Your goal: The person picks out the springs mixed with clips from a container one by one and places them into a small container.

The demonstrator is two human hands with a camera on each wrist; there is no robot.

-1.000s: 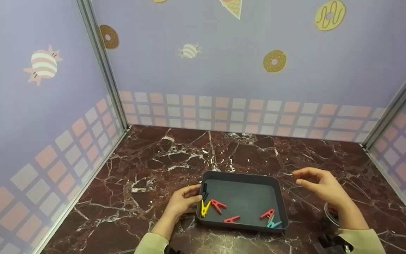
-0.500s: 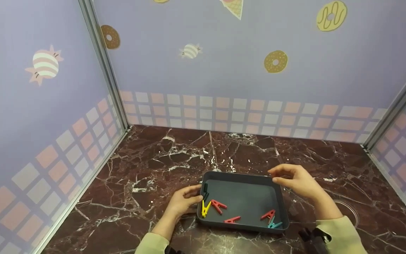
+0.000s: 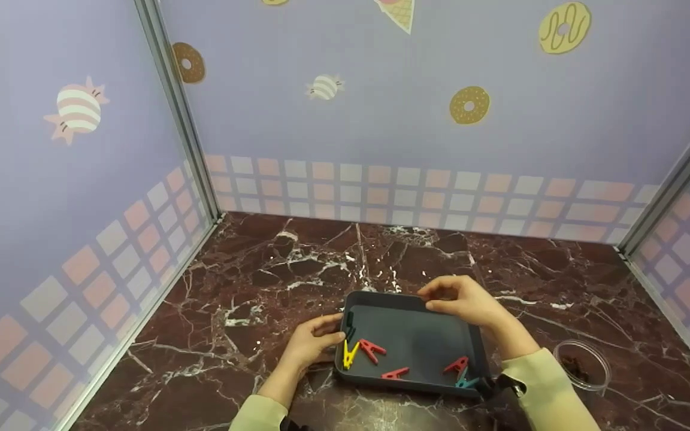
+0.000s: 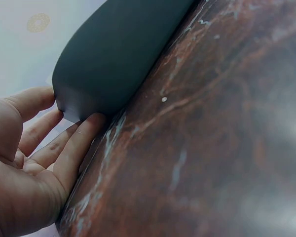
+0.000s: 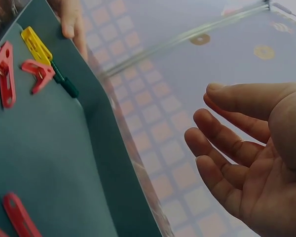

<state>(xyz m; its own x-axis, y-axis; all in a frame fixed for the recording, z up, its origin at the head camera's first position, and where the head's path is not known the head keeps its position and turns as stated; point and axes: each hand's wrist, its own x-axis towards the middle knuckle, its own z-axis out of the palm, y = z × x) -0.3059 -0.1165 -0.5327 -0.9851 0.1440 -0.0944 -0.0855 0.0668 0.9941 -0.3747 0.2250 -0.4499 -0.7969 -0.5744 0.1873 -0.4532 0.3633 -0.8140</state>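
Observation:
A dark grey rectangular tray (image 3: 411, 386) lies on the marbled table, holding several plastic clothespins. Along its left wall are a dark green clothespin (image 3: 350, 326) and a yellow clothespin (image 3: 350, 354), beside a red clothespin (image 3: 372, 351). Another red clothespin (image 3: 395, 373) is by the near wall. At the near right corner, one more red clothespin (image 3: 456, 364) touches a teal clothespin (image 3: 466, 381). My left hand (image 3: 309, 342) holds the tray's left side, thumb at the rim, fingers against the outer wall. Over the far rim hovers my right hand (image 5: 237, 158), fingers loosely bent around nothing.
A round clear container (image 3: 583, 365) with something dark brown inside stands right of the tray, beyond my right sleeve (image 3: 539, 383). Printed lilac panels (image 3: 381, 120) enclose the table (image 3: 261, 263) at the back and sides.
My right hand has moved left, from right of the tray to above its far rim, uncovering the clear container. My left hand and the clothespins stay as they were.

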